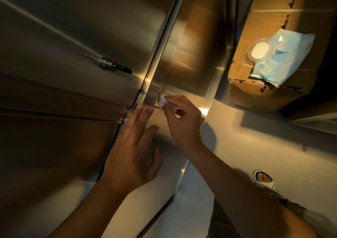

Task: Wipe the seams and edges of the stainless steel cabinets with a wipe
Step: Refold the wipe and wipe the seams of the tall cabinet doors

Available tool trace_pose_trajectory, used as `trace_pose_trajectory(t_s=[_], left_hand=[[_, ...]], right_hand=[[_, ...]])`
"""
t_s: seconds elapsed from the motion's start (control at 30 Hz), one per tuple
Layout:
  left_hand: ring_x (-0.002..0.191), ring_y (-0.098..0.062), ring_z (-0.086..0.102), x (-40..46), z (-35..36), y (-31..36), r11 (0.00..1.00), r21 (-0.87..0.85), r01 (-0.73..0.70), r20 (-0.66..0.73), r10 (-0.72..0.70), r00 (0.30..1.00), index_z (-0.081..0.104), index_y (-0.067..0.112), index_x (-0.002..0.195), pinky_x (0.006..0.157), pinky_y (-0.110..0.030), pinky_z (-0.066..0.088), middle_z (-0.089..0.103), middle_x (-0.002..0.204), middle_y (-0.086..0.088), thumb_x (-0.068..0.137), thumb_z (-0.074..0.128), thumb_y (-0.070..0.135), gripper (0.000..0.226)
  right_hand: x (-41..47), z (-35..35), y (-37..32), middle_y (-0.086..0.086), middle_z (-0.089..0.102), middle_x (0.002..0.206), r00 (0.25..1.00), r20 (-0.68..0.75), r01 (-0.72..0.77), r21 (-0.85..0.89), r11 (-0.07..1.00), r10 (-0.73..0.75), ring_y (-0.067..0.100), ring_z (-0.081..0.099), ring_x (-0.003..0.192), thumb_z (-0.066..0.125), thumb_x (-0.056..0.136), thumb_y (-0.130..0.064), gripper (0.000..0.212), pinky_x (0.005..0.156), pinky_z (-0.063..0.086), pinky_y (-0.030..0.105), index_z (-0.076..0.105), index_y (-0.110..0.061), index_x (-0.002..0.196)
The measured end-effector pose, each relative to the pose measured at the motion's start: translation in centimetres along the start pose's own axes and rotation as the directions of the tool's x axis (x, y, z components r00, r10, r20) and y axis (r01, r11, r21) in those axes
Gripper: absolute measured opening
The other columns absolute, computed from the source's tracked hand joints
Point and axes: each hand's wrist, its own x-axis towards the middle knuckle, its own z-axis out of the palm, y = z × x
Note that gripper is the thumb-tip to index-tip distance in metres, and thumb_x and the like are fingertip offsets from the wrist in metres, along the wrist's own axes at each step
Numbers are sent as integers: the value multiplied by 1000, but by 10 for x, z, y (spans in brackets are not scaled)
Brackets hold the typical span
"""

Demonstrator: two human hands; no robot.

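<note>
A stainless steel cabinet (76,37) fills the left and middle of the head view, its corner edge (164,42) running diagonally from the top down to my hands. My right hand (182,121) pinches a small white wipe (162,101), pressed against a horizontal seam on the cabinet's side panel just right of the corner. My left hand (135,152) lies flat against the steel below the seam, fingers spread and pointing up toward the corner, holding nothing.
A key sticks out of a lock (113,66) on the cabinet door at left. A cardboard box (284,15) stands at upper right with a blue pack of wipes (284,55) on top. My sandalled foot (263,179) rests on the pale floor.
</note>
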Motion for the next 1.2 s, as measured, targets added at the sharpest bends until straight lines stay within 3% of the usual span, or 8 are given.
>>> trace_pose_trajectory(t_s=[0.1,0.4,0.6,0.73,0.83,0.93,1.03,1.2], left_hand=[[157,-40,20,1,0,1,1000,-6,-1,-2,1,1000,66,-1,119,108,-54,46,37,161,-20,75,80,10,47],[156,-40,22,2,-1,2,1000,-25,0,-5,0,1000,69,-3,115,111,-53,44,43,157,-21,78,78,12,41],[156,-40,22,3,-1,2,1000,-23,4,-15,-4,1000,70,-1,111,104,-56,49,51,151,-19,80,76,15,35],[156,-40,23,1,1,-1,999,6,-31,-37,31,999,74,4,96,113,-52,44,70,118,-12,83,74,19,20],[156,-38,22,-1,3,-4,999,33,-37,-34,39,999,74,7,83,120,-46,37,71,95,-6,83,75,20,13],[157,-38,22,-1,4,-4,998,44,-36,-42,37,998,73,8,80,117,-47,40,71,93,-5,82,76,20,12],[157,-38,21,-1,4,-4,997,58,-41,-35,43,998,73,8,80,115,-53,41,70,90,-5,82,76,20,13],[158,-38,18,-1,4,-4,998,53,-21,-18,22,1000,73,8,81,110,-60,43,69,89,-4,82,77,20,13]], right_hand=[[14,-19,-1,-2,74,113,997,-74,34,-25,999,-36,7,68,108,77,90,-3,24,84,59,26,76,-10,114],[33,6,15,6,76,97,988,66,144,-30,989,-141,10,69,91,79,85,3,9,81,51,21,78,-2,93],[40,2,54,2,77,101,992,115,65,-104,993,-52,-7,64,93,81,82,-1,13,80,45,10,78,-5,94],[40,-6,98,-8,71,95,991,107,-58,-229,972,84,-12,61,84,81,82,-4,21,74,48,16,78,-8,102],[41,-2,112,-8,69,94,991,104,-52,-237,970,78,-1,61,82,79,79,-1,24,75,49,13,76,-8,102],[43,-2,124,-6,70,92,988,133,-40,-262,964,77,8,63,82,79,79,-4,22,74,49,18,75,-9,100],[45,-10,153,2,69,80,973,140,-125,-348,929,183,20,64,76,74,85,-7,1,68,47,29,73,-7,84],[50,-16,177,9,71,78,950,150,-164,-501,850,272,32,66,79,77,82,-8,7,68,42,31,73,-7,76]])
